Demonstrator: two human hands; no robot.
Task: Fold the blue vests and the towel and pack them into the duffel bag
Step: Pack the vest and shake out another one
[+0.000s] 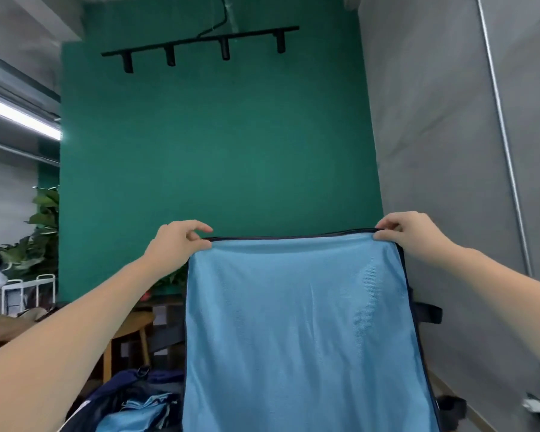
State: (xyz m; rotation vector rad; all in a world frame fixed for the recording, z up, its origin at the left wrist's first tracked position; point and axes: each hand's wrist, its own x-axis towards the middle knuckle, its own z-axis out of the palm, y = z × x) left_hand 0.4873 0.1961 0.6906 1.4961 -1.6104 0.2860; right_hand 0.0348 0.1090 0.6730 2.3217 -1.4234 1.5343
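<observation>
Blue vest (300,332) held up at chest height, hanging flat; left hand (176,244) and right hand (409,233) each pinch top corner. Duffel bag (122,397) below left. Risk: thin pinch slips, corner drops, fold skews.

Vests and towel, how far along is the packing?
Done: some blue fabric already lies in the duffel bag. In hand: left hand and right hand pinch a vest, held up unfolded. Left: folding and packing it; no towel shows.
</observation>
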